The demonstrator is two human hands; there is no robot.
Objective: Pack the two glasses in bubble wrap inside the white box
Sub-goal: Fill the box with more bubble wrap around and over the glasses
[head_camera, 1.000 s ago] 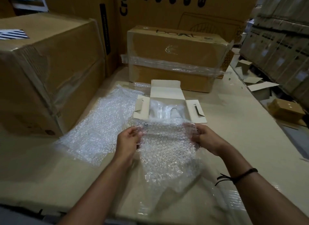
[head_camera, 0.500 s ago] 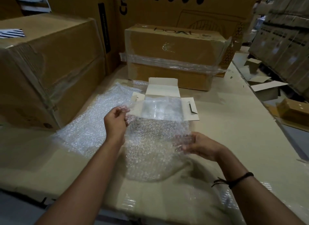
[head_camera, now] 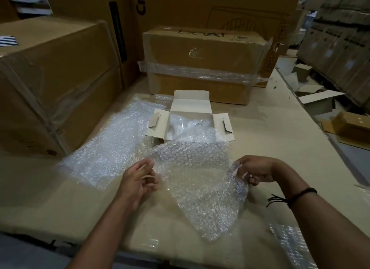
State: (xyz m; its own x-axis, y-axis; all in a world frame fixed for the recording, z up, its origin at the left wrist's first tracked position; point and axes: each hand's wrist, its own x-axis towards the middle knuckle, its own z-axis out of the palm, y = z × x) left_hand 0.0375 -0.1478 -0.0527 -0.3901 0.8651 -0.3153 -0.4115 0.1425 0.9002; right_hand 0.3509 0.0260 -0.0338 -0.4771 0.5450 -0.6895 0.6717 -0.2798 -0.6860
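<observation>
The desk [head_camera: 270, 132] carries everything. My bubble wrap sheet [head_camera: 196, 168] drapes from the open white box [head_camera: 190, 103] toward me. Both forearms reach forward. My left hand [head_camera: 140, 180] pinches the sheet's left edge with curled fingers, and my right hand [head_camera: 256, 170] pinches its right edge. The glasses [head_camera: 197, 125] sit inside the box, blurred under wrap.

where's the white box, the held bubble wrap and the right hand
white box [head_camera: 191, 103], head view, rear flap
held bubble wrap [head_camera: 192, 169], head view, its middle
right hand [head_camera: 259, 167], head view, back of hand
</observation>
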